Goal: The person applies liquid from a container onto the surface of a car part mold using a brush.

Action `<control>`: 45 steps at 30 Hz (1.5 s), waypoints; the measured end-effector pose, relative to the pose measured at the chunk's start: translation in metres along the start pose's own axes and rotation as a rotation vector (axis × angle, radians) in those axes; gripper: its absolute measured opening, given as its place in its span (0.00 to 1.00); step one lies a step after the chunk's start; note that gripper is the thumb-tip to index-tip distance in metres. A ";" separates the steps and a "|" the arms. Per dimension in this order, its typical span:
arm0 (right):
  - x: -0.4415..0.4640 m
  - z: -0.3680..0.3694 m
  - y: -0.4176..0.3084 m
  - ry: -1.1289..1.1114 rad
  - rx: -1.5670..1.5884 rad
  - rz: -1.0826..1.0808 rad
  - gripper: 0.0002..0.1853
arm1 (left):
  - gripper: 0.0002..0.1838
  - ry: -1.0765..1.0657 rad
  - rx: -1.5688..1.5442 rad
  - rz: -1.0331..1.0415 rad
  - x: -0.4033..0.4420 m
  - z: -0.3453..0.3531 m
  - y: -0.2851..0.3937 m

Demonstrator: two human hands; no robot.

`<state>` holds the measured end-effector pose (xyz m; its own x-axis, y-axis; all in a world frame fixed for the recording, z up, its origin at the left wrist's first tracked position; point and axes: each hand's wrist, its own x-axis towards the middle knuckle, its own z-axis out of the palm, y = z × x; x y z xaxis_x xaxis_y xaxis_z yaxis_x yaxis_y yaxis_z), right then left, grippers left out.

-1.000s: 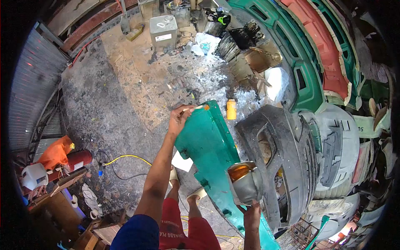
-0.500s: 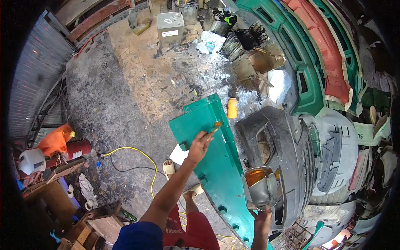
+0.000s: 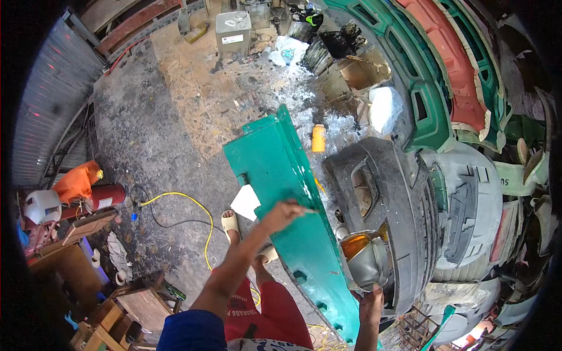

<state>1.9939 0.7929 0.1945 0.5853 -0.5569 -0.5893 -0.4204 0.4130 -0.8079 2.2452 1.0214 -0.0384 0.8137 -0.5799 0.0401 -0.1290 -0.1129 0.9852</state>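
My left hand (image 3: 283,215), blurred by motion, is closed around the handle of a small brush (image 3: 309,211). It reaches over a long green panel (image 3: 269,158), with the brush tip near the panel's right-hand ridge. An amber streak shows along that edge, farther up. Low on the right, my right hand (image 3: 370,301) grips the bottom rim of a tilted metal can (image 3: 369,269) with amber liquid inside. The can is held beside the panel, over a dark grey bumper (image 3: 404,205).
A yellow bottle (image 3: 318,138) stands on the stained floor past the panel. Green and red moulded shells (image 3: 451,64) line the right side. A yellow cable (image 3: 205,219) lies near my sandalled feet. A square metal tin (image 3: 233,34) stands at the back.
My left hand has moved the brush down along the panel, nearer to me. The can is still in my right hand. The whole view has shifted slightly.
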 end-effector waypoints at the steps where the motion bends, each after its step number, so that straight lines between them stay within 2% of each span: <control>1: -0.001 -0.010 0.000 -0.001 -0.008 0.003 0.29 | 0.09 -0.001 -0.039 -0.021 0.008 -0.017 -0.002; 3: -0.002 -0.026 0.002 0.013 -0.072 -0.044 0.34 | 0.10 0.194 -0.083 0.022 0.023 -0.038 -0.022; 5: 0.000 -0.039 -0.001 -0.003 -0.080 -0.026 0.35 | 0.08 0.387 0.028 -0.013 0.036 -0.057 -0.020; 6: 0.000 -0.043 -0.003 -0.014 -0.084 -0.011 0.36 | 0.08 0.390 0.027 -0.015 0.038 -0.053 -0.016; 7: -0.001 -0.045 -0.005 -0.014 -0.087 -0.010 0.36 | 0.07 0.553 0.061 -0.004 0.040 -0.047 -0.011; 8: -0.002 -0.047 -0.007 0.007 -0.059 -0.026 0.30 | 0.06 0.715 0.098 0.006 0.041 -0.041 -0.005; 9: -0.003 -0.045 -0.010 0.026 -0.031 -0.043 0.25 | 0.06 0.717 0.101 0.005 0.037 -0.026 -0.010; 11: -0.002 -0.042 -0.014 0.024 -0.030 -0.052 0.24 | 0.09 0.564 -0.007 0.059 0.017 0.019 -0.025; 12: -0.002 -0.043 -0.016 0.028 -0.030 -0.064 0.24 | 0.10 0.583 -0.104 0.055 0.006 0.037 -0.008; 16: 0.001 -0.049 -0.021 -0.045 -0.052 -0.039 0.25 | 0.12 0.553 -0.010 -0.011 -0.045 0.086 0.031; 18: -0.001 -0.041 -0.026 -0.052 -0.052 -0.073 0.26 | 0.12 0.385 -0.074 0.015 -0.062 0.102 0.026; 19: 0.000 -0.041 -0.026 -0.061 -0.059 -0.075 0.26 | 0.12 0.396 -0.075 0.016 -0.063 0.103 0.019; 21: 0.001 -0.044 -0.026 -0.036 -0.067 -0.058 0.25 | 0.18 0.264 -0.087 0.110 -0.070 0.100 0.006; 24: 0.006 -0.061 -0.022 -0.054 -0.081 -0.056 0.25 | 0.18 0.208 -0.009 0.115 -0.045 0.052 0.024; 26: 0.008 -0.064 -0.020 -0.081 -0.099 -0.053 0.24 | 0.18 0.286 -0.014 0.063 -0.030 0.039 -0.013; 27: 0.009 -0.066 -0.019 -0.070 -0.103 -0.057 0.23 | 0.18 0.289 -0.022 0.064 -0.021 0.031 -0.008; 29: 0.008 -0.068 -0.017 -0.047 -0.106 -0.063 0.21 | 0.17 0.641 0.046 -0.042 -0.010 0.019 0.013; 33: 0.003 -0.060 -0.021 -0.082 -0.114 -0.063 0.18 | 0.14 0.619 0.131 0.005 -0.019 0.065 0.012; 35: 0.007 -0.072 -0.016 -0.158 -0.174 -0.061 0.27 | 0.16 0.461 0.223 -0.058 -0.040 0.109 0.015; 37: 0.006 -0.079 -0.014 -0.133 -0.175 -0.056 0.27 | 0.19 0.350 0.276 -0.062 -0.063 0.142 0.025; 40: 0.005 -0.074 -0.014 -0.129 -0.165 -0.048 0.28 | 0.17 0.279 0.348 0.012 -0.097 0.184 0.040; 42: 0.003 -0.076 -0.013 -0.125 -0.156 -0.030 0.28 | 0.16 0.058 0.301 -0.021 -0.114 0.210 0.037; 43: 0.004 -0.076 -0.013 -0.127 -0.148 -0.015 0.28 | 0.16 0.059 0.302 -0.019 -0.114 0.213 0.032; 45: 0.000 -0.074 -0.013 -0.083 -0.114 -0.023 0.26 | 0.16 -0.100 0.311 0.062 -0.120 0.213 0.024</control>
<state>1.9484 0.7344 0.2044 0.6490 -0.5015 -0.5721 -0.4797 0.3140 -0.8193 2.0234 0.9165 -0.0553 0.7413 -0.6679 0.0663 -0.3555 -0.3069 0.8828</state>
